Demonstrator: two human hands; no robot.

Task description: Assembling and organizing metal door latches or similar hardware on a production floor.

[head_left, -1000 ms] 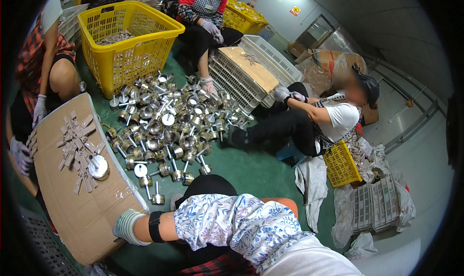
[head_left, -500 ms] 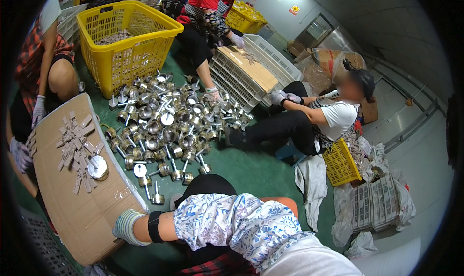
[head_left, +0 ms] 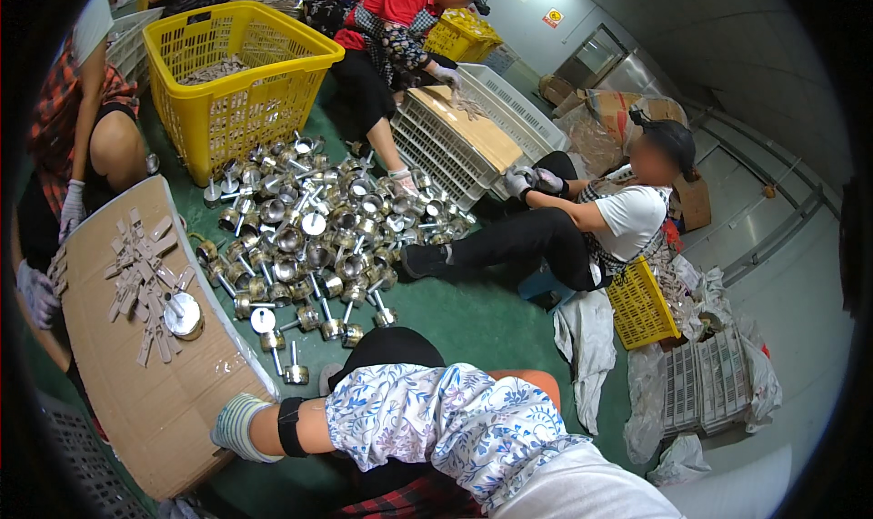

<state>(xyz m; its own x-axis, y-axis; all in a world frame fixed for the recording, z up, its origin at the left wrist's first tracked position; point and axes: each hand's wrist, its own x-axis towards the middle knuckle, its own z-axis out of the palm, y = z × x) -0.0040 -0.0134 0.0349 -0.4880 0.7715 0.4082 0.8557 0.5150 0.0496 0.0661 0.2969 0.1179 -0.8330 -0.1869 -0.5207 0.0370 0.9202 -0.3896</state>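
My right hand [head_left: 241, 428], in a striped glove with a black band behind it on the wrist, is at the near right edge of a tilted cardboard sheet [head_left: 214, 387]. Its fingers are hidden, so whether it holds anything does not show. A blue-and-white floral sleeve covers the rest of that forearm. On the cardboard lie several flat beige strips [head_left: 136, 273] and a round metal cup with a stem [head_left: 185, 315]. Beyond the sheet, a large heap of similar stemmed metal cups [head_left: 314, 223] covers the green floor. My left hand is not in view.
A co-worker's gloved hands [head_left: 38, 296] are at the sheet's left edge. Behind the heap stand a tall yellow basket [head_left: 218, 119] and pale crates [head_left: 436, 151]. Co-workers sit at the back and right. A smaller yellow basket [head_left: 641, 305] and grey crates [head_left: 718, 382] stand at right.
The co-worker at right has extended a foot leftward toward the heap and shifted their hands. The person in red has raised their head and moved a hand slightly. My arm stays in place.
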